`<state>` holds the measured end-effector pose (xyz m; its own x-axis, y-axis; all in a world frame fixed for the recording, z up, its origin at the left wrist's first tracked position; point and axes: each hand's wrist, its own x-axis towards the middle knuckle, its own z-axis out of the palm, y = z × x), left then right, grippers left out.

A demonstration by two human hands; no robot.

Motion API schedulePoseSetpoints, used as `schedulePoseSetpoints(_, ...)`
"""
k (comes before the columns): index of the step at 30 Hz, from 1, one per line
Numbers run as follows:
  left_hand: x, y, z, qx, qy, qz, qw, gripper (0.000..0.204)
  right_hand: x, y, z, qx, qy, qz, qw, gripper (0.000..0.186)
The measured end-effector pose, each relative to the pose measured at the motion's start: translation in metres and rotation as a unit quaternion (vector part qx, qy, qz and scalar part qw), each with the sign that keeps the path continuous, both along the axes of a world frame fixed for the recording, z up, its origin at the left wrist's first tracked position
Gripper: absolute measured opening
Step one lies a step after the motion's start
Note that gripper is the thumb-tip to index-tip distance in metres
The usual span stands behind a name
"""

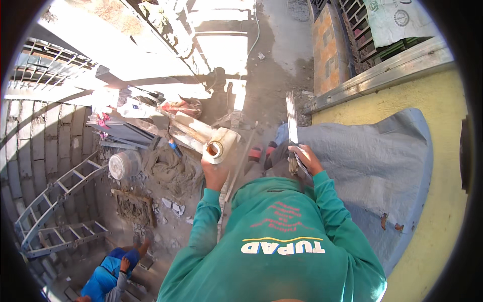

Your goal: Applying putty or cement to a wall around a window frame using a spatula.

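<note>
My left hand (pixel 214 172) grips a pale plastic jug (pixel 225 143) whose open mouth shows something brown inside. My right hand (pixel 306 157) is closed on a bundle of thin pale rods (pixel 291 118), which points away from me. Beyond my hands are my feet in red and dark sandals (pixel 255 153). A grey sheet (pixel 362 166) lies draped at my right, beside the yellow wall (pixel 437 166).
Metal ladders (pixel 50 201) lean at the left by a block wall (pixel 40 141). Nearby sit a white bucket (pixel 121 166), a pile of mortar (pixel 168 168) and stacked boards and tools (pixel 126 138). A co-worker in blue (pixel 105 274) is at the lower left.
</note>
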<state>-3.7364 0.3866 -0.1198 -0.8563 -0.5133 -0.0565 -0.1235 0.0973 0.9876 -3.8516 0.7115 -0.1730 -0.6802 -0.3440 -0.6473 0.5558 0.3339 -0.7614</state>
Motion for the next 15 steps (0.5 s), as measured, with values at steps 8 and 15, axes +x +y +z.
schedulePoseSetpoints(8,-0.119,-0.011,-0.038,-0.077,-0.035,0.094,0.992,0.046,-0.156,0.002,-0.035,0.017,-0.112,-0.026,0.993,0.026)
schedulePoseSetpoints(15,-0.237,0.030,-0.032,0.085,-0.048,0.179,0.979,0.047,-0.325,0.008,-0.059,0.072,-0.034,0.067,0.995,0.035)
